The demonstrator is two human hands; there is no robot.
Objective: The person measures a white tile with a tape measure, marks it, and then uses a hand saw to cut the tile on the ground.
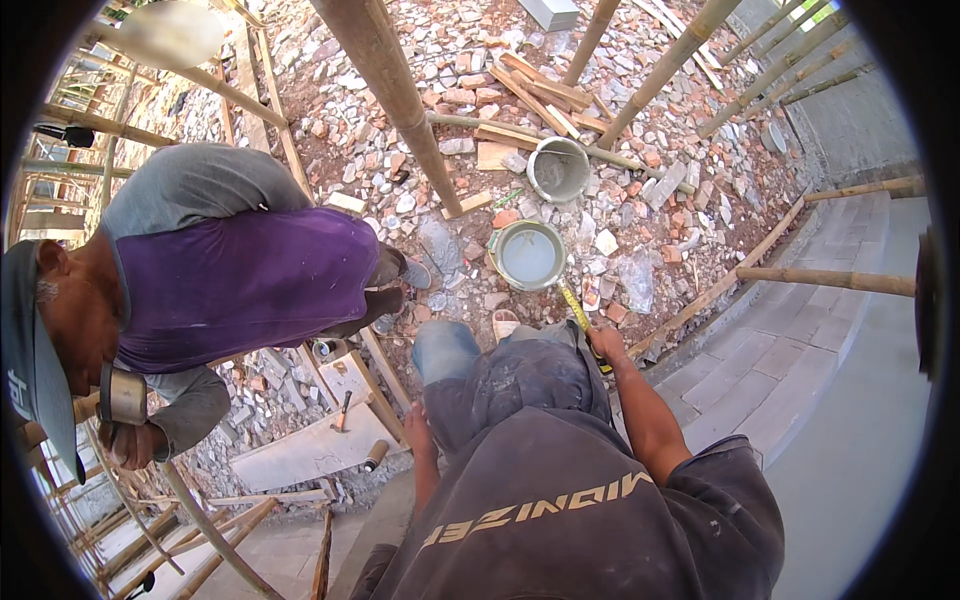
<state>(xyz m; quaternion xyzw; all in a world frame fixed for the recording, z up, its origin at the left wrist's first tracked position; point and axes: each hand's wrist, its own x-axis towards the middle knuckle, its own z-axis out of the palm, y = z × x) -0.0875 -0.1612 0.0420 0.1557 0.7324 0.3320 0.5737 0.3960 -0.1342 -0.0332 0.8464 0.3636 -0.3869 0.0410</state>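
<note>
In my right hand (pixel 605 345) is a tape measure, its yellow blade (pixel 574 306) drawn out toward a bucket of greyish liquid (pixel 527 255). The case is mostly hidden by my fingers. My left hand (pixel 418 428) hangs beside my left thigh, small in view; its fingers are too unclear to read. Beyond the bucket stands a second bucket (pixel 558 170), smeared with mortar. On my left a co-worker (pixel 240 265) in a purple and grey top and a cap leans over, a metal cup (pixel 122 395) in their hand near the face.
Bamboo poles (pixel 395 95) rise from rubble-strewn ground (pixel 440 110). Wood offcuts (pixel 540 95) lie behind the buckets. To the left are a board (pixel 310 445), a hammer (pixel 342 412) and a roller-shaped tool (pixel 376 456). A block wall (pixel 770 365) curves along my right, with a bamboo pole (pixel 830 280) reaching across it.
</note>
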